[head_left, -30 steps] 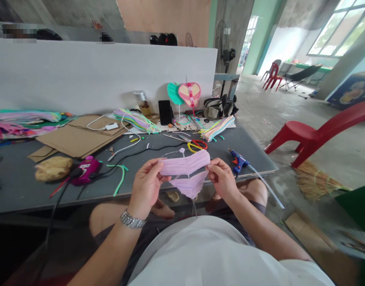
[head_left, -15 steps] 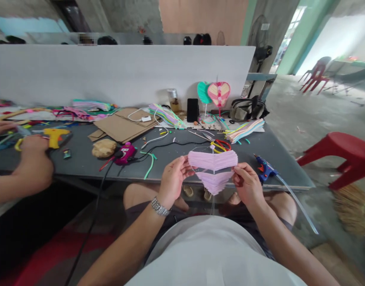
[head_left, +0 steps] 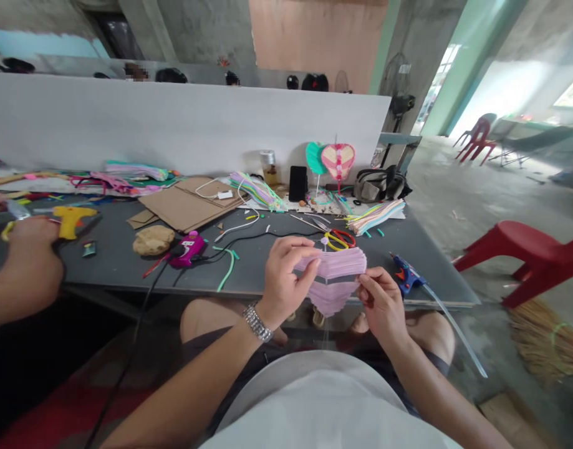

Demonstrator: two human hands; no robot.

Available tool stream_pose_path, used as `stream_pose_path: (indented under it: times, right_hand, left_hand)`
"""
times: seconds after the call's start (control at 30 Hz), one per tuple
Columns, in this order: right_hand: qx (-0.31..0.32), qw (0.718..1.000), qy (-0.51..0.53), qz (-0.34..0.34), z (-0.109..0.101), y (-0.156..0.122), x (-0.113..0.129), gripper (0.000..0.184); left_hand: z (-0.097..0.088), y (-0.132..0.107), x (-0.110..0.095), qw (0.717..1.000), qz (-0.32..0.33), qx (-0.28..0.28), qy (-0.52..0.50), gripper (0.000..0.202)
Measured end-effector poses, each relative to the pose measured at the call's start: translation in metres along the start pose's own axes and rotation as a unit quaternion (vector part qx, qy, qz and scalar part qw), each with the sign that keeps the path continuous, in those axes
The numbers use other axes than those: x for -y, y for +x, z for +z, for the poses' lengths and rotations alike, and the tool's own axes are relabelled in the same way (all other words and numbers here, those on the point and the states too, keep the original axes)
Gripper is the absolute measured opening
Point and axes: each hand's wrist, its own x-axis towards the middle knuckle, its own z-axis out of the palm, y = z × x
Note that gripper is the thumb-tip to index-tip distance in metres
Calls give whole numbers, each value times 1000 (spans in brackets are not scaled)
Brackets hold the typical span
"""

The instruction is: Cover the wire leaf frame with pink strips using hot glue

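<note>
Lilac fan [head_left: 343, 263] is held up nr edge of surface [head_left: 253, 268], bands running approx. L–R; its R edge is pinched by R hand [head_left: 384, 302], its L side overlapped by half-curled L hand [head_left: 288, 271], grip unclear.

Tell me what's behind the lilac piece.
Past the top edge of the lilac piece, scissors lie on the table, whose grey top also shows through the gap. Whatever else it and the left hand cover can't be seen.
</note>
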Motion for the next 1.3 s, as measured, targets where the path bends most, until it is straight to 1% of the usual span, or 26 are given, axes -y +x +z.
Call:
stream_pose_path:
  times: [0.07, 0.1, 0.17, 0.23, 0.3, 0.33, 0.4, 0.57, 0.67, 0.83, 0.97, 1.13, 1.17, 1.23, 1.3]
  right_hand:
    - [7, 1000, -5, -5, 2, -3, 3, 22]
    - [13, 1000, -10, -8, 3, -5, 4, 22]
    - [23, 999, -19, -15, 6, -7, 6, 22]
    - [31, 999, -25, -19, 8, -8, 7, 21]
    - [37, 999, -29, -21, 9, -10, 7, 20]
    - [40, 998, -31, -22, 9, -10, 7, 20]
    - [45, 998, -31, -21, 10, -11, 7, 19]
    - [53, 998, -30, -13, 12, -13, 7, 19]
    - [53, 998, -24, -7, 13, -15, 7, 18]
    - [49, 998, -33, -6, 13, -18, 5, 17]
    - [58, 998, -21, 1, 13, -20, 4, 19]
    - [61, 998, -14, 8, 17, -24, 4, 22]
    - [60, 998, -12, 10, 18, -24, 5, 23]
    - [53, 999, -4, 9, 22, -21, 8, 25]
    - [46, 999, 5, -5, 28, -15, 16, 26]
  left_hand:
    - [4, 11, -4, 999, 29, 8, 13, 12]
    - [5, 18, -6, 999, 40, 21, 15, 13]
    - [8, 34, -10, 995, 52, 80, 10, 15]
    - [9, 51, -15, 984, 54, 168, -7, 15]
    - [10, 65, -19, 967, 48, 250, -21, 12]
    - [10, 71, -22, 959, 38, 278, -24, 12]
    - [9, 80, -25, 948, 12, 317, -32, 11]
    - [9, 90, -27, 922, -32, 384, -41, 12]
    - [11, 93, -25, 910, -39, 411, -37, 11]
    - [15, 95, -23, 892, -32, 450, -20, 10]
    - [15, 94, -23, 868, -71, 490, -25, 10]
    - [16, 94, -18, 852, -116, 511, -23, 12]
    - [15, 95, -18, 851, -119, 510, -23, 12]
    - [12, 101, -21, 860, -110, 498, -21, 10]
    - [3, 110, -33, 882, -73, 465, -5, 8]
